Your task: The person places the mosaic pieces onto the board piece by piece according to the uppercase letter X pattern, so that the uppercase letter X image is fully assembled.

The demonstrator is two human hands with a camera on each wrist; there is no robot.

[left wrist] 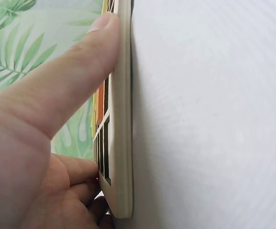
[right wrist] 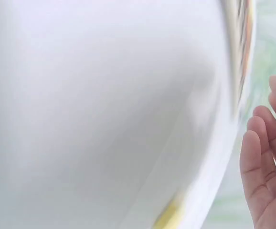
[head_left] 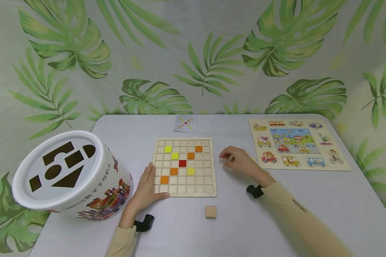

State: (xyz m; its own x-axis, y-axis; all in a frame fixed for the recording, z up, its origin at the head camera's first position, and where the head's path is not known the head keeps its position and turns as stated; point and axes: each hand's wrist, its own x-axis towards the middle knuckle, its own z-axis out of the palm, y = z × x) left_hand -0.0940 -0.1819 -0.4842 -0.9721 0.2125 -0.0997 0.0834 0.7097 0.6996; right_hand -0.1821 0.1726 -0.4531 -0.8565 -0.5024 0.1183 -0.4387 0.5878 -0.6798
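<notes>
A square wooden grid board (head_left: 209, 179) lies on the table with yellow, orange and red tiles, the red tile (head_left: 182, 163) near its middle. My left hand (head_left: 146, 188) rests along the board's left edge, thumb extended on the front rim. In the left wrist view the thumb (left wrist: 57, 81) touches that rim. To the right of the board hovers my right hand (head_left: 239, 162), fingers loosely bent, with nothing seen between them. The right wrist view shows its fingertips (right wrist: 255, 143) apart from the board. A yellow piece (right wrist: 169, 217) lies partly out of view below them.
Behind the board lies a small pattern card (head_left: 184, 123) with coloured squares. A wooden cube (head_left: 211, 212) sits in front of it. A white lidded bucket (head_left: 98, 178) with shaped holes stands at the left, and a wooden picture puzzle (head_left: 337, 142) lies at the right.
</notes>
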